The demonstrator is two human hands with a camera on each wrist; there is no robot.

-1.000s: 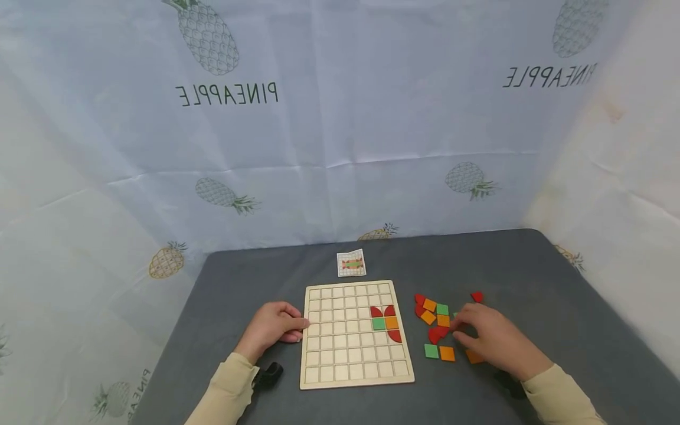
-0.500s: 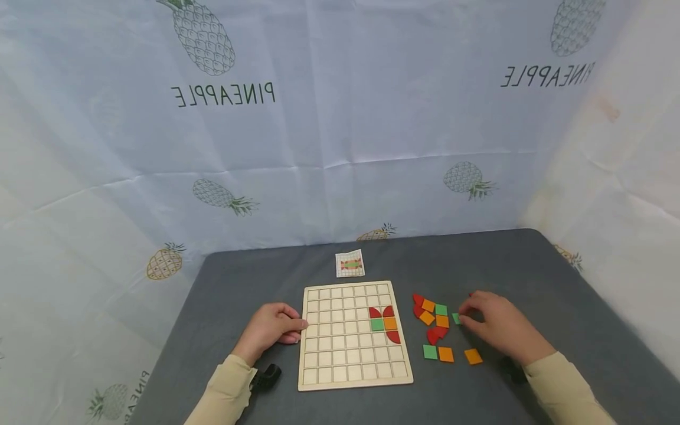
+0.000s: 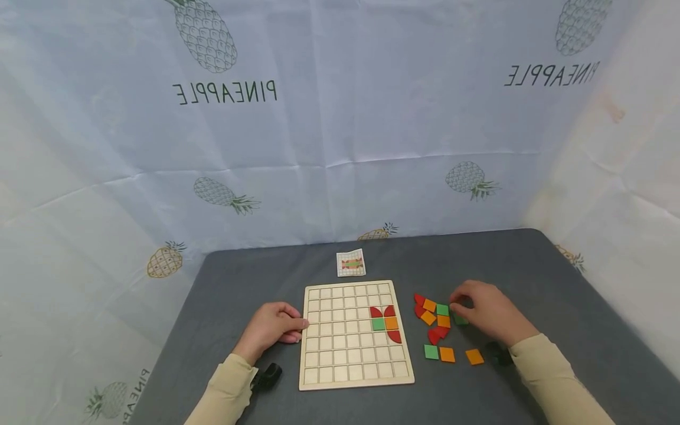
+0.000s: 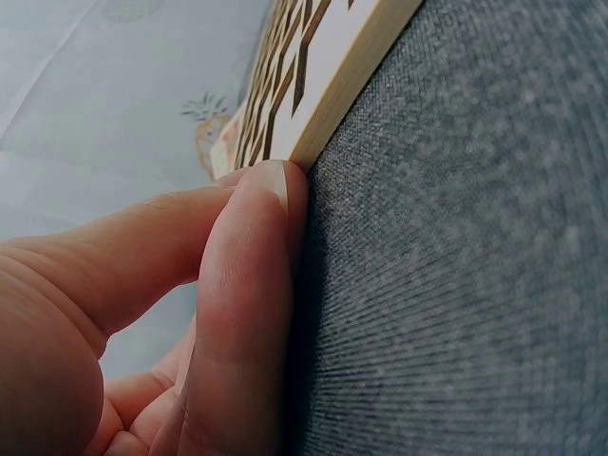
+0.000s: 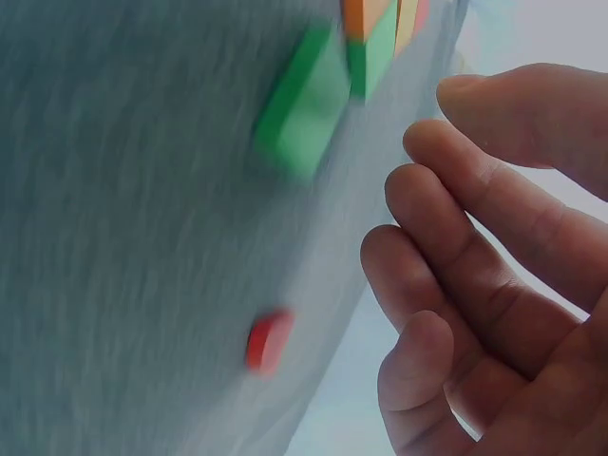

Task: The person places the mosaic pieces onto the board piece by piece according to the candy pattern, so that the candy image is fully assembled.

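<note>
My left hand (image 3: 276,324) pinches the left edge of a wooden grid board (image 3: 340,342), thumb and finger meeting at its rim in the left wrist view. Several tiles sit in the board's right-hand cells: a green square (image 3: 378,324), an orange square (image 3: 391,323) and red quarter-circles (image 3: 394,336). To the right of the board, my right hand (image 3: 486,310) hovers over the table with relaxed fingers (image 5: 446,223) and nothing between them. Below it lies a loose green square tile (image 5: 304,104). A small red piece (image 5: 270,340) lies farther off, hidden by the hand in the head view.
Loose orange tiles (image 3: 447,354), red pieces (image 3: 438,335) and green tiles (image 3: 431,352) lie between the board and my right hand. A printed pattern card (image 3: 351,263) lies behind the board. Pineapple-print cloth (image 3: 329,118) hangs around the grey table (image 3: 255,271).
My right hand has moved away from me across the table, uncovering an orange tile and covering the far red piece. The left hand stays at the board's edge.
</note>
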